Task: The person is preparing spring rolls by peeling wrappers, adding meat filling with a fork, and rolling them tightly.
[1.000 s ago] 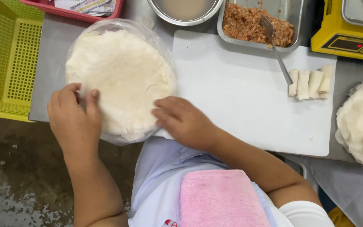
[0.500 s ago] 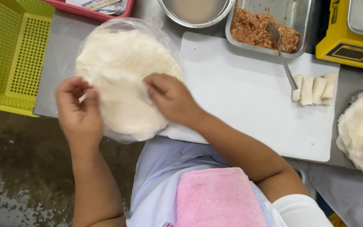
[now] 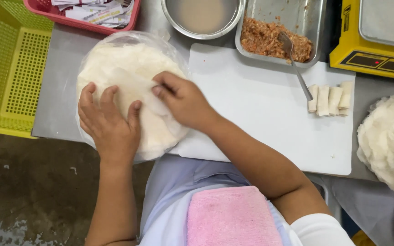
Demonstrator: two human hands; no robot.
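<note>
**Wrapper separation at the stack**

Right hand [image 3: 185, 100] fingertips pinch the edge of the top wrapper [image 3: 149, 93]; left hand [image 3: 110, 120], fingers spread, presses the wrapper stack [image 3: 128, 64] beside the cutting board [image 3: 261, 114]. Sheet judged thin, limp, tear-prone: lift by the rim.

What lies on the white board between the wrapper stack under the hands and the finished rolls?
In the head view, the cutting board is bare between wrapper stack and rolls; only the spoon's handle overhangs beside the rolls.
</note>
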